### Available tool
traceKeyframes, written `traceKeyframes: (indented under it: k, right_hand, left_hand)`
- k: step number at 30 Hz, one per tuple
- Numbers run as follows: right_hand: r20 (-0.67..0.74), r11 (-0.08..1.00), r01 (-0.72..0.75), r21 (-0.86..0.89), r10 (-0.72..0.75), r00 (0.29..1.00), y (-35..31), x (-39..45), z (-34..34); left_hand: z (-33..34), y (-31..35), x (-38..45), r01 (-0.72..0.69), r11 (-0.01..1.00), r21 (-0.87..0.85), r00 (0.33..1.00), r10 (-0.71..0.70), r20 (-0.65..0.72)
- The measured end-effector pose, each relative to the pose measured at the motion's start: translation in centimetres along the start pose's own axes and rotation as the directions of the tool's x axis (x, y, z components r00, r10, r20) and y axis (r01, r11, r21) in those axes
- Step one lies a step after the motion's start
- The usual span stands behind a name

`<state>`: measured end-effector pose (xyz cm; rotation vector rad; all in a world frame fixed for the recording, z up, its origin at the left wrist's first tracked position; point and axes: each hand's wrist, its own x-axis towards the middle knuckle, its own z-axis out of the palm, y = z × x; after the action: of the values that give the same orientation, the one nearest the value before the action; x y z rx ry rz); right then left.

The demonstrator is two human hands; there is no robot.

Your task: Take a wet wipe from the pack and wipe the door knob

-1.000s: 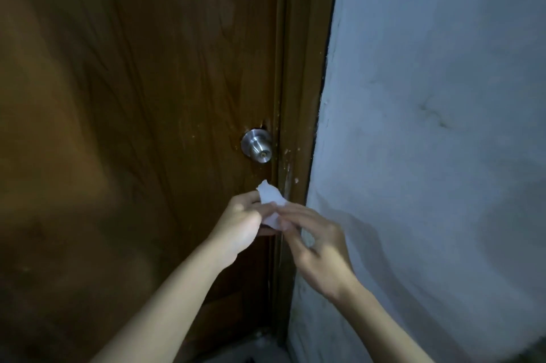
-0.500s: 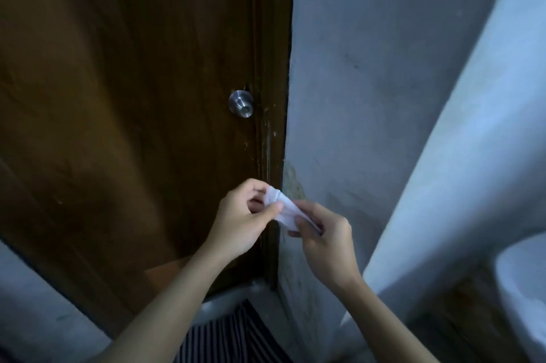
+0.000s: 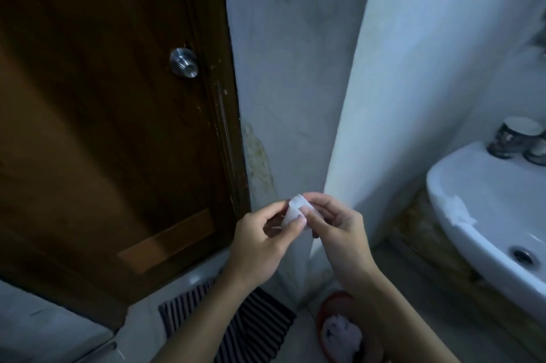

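A small folded white wet wipe [image 3: 295,209] is pinched between both hands in the middle of the view. My left hand [image 3: 263,244] holds its lower left side with thumb and fingers. My right hand [image 3: 336,229] holds its right side. The round silver door knob [image 3: 183,62] sits on the brown wooden door [image 3: 103,126], well above and to the left of my hands, with nothing touching it. No wipe pack is visible.
A white wall corner [image 3: 348,126] stands just behind my hands. A white sink [image 3: 487,215] at the right has a wipe-like white sheet [image 3: 458,210] on its rim and dark cups [image 3: 514,138] behind. A striped mat [image 3: 230,324] and a red bin [image 3: 339,330] lie on the floor.
My hands with the wipe have dropped away from the knob and shifted right. The view has turned right and down, bringing the sink, mat and bin into sight.
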<state>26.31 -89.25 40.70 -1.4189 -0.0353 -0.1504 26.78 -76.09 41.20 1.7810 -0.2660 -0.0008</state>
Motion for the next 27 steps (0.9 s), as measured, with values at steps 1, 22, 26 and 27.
traceKeyframes:
  k: [1, 22, 26, 27]
  right_hand:
    - [-0.045, 1.0, -0.002, -0.015, 0.001, 0.999, 0.7, -0.5, -0.6]
    - [-0.602, 0.835, -0.543, -0.089, 0.389, 0.697, 23.3, -6.5, -21.0]
    - [-0.54, 0.711, -0.694, -0.117, 0.541, 0.645, 28.6, -6.3, -22.9]
    - [-0.531, 0.695, -0.71, -0.111, 0.562, 0.634, 29.5, -6.4, -23.3]
  left_hand:
    - [0.8, -0.6, -0.3, 0.012, 1.0, -0.021, 1.0, -0.011, 0.025]
    - [22.4, -18.5, -2.3, 0.539, 0.841, -0.043, 0.834, -0.525, 0.172]
    - [24.2, -21.9, -2.9, 0.589, 0.808, 0.01, 0.789, -0.578, 0.206]
    - [24.4, -22.5, -3.0, 0.596, 0.803, 0.017, 0.783, -0.586, 0.208]
